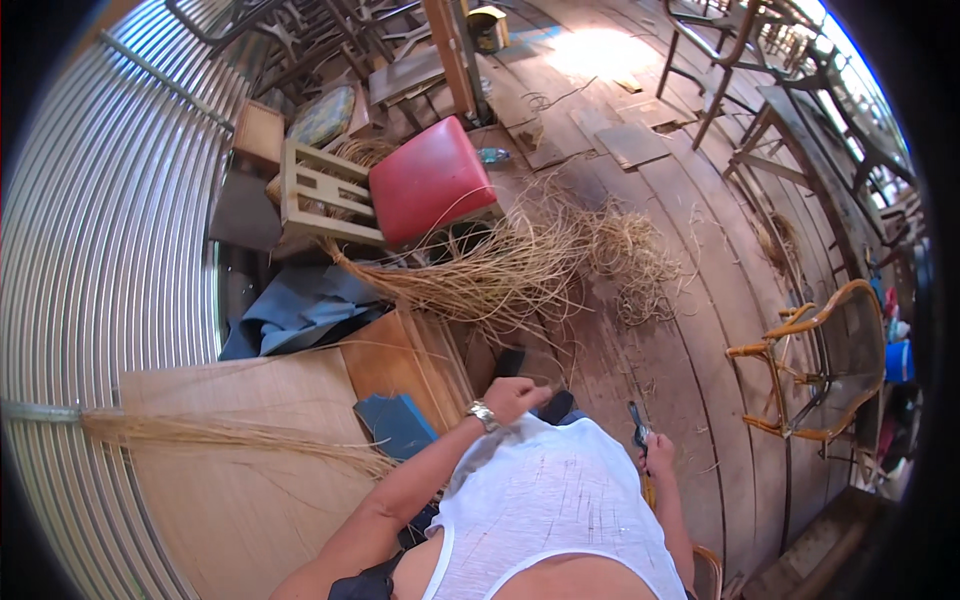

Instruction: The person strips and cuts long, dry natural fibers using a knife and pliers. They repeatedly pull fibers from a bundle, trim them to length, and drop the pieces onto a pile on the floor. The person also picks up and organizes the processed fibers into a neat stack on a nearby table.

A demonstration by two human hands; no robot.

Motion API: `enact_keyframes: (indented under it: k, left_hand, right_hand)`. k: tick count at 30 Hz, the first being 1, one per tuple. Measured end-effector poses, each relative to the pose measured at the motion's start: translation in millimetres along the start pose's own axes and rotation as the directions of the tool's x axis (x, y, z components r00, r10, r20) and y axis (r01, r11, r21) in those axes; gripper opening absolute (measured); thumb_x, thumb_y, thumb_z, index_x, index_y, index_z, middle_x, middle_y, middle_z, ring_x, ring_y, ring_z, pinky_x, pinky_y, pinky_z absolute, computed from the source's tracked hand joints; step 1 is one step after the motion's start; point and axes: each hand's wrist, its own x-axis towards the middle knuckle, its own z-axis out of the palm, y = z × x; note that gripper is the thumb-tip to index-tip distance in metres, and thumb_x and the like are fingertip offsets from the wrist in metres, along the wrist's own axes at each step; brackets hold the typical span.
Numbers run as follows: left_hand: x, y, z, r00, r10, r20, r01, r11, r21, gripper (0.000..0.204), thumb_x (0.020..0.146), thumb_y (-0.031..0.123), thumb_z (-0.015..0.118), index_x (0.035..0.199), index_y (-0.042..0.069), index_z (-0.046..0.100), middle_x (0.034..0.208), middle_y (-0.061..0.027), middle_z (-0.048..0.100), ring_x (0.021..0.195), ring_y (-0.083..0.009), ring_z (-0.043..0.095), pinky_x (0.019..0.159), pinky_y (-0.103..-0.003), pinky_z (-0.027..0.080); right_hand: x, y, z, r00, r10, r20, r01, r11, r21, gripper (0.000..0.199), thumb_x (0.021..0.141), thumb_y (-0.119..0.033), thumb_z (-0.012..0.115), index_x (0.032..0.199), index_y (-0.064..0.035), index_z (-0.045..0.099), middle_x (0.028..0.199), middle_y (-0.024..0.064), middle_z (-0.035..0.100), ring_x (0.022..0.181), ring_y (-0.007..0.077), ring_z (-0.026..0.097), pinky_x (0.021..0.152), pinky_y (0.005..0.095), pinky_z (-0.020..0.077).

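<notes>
My left hand [515, 397], with a metal-banded watch [482, 412] at the wrist, is in front of my waist. Its fingers are curled together, and what they hold, if anything, is too small to make out. Lower on the right, my right hand [658, 456] is closed round a dark, narrow hand tool [637, 424] that points forward; its exact kind is unclear. Ahead of my hands lies a large bundle of rattan strips [460, 278], with a tangled heap of loose strips [632, 255] at its right end.
A chair with a red seat [430, 180] stands beyond the bundle. At left, more strips [240, 434] lie across a wooden board [260, 510], near blue cloth [310, 305]. A rattan armchair [820, 360] is on the right. Loose planks [632, 146] lie on the wooden floor.
</notes>
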Motion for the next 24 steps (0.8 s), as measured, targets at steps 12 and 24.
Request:
enact_keyframes:
  k: [12,24]
  left_hand:
    - [101,39,42,0.963,-0.185,0.196,0.264,0.502,-0.824,0.028,0.095,0.031,0.054,0.095,0.003,0.055,0.087,-0.0109,0.065,0.079,-0.0200,0.065,0.069,-0.031,0.056]
    - [167,46,30,0.799,-0.345,0.492,0.577,0.212,-0.789,0.020,0.100,0.030,0.040,0.094,0.012,0.049,0.096,-0.0071,0.063,0.088,-0.0364,0.064,0.076,-0.057,0.049]
  right_hand:
    - [-74,-2,-15,0.968,0.125,-0.220,-0.043,0.938,0.343,0.026,0.098,-0.028,0.046,0.089,-0.0049,0.053,0.060,0.0053,0.057,0.041,0.0119,0.051,0.035,0.0267,0.0383]
    - [-7,-191,96,0.702,-0.493,-0.514,0.538,0.840,-0.071,0.021,0.092,-0.028,0.056,0.096,-0.0069,0.058,0.074,0.0101,0.064,0.056,0.0214,0.062,0.051,0.0369,0.0488]
